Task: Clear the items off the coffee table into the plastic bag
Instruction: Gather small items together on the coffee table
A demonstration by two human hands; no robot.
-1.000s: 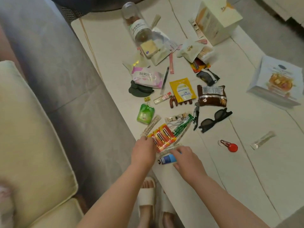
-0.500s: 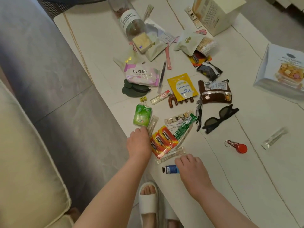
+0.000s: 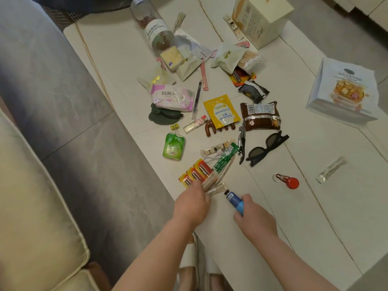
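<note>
From my head camera, my right hand (image 3: 255,217) curls around a small blue tube (image 3: 235,200) with a black cap. My left hand (image 3: 192,203) pinches thin flat sachets (image 3: 216,181) just left of the tube, over the glossy orange battery pack (image 3: 195,173), near the smooth white coffee table's (image 3: 315,217) front edge.

Worktop (image 3: 294,206): smooth, pale stone-look slab with thin dark veins, low sheen. Blue tube (image 3: 235,200): glossy plastic, black cap. Battery pack (image 3: 195,173): shiny clear plastic blister over orange-red card. Green sachet (image 3: 173,148): glossy plastic film. Brown snack packet (image 3: 260,116): shiny foil-like wrapper. Sunglasses (image 3: 266,148): black plastic, matt frame. Bottle (image 3: 154,28): clear, glossy, with paper-look label. Cream box (image 3: 260,19): matt card. Corkscrew (image 3: 241,141): bright metal with black parts. Sofa cushion (image 3: 31,206): matt woven cloth.
</note>
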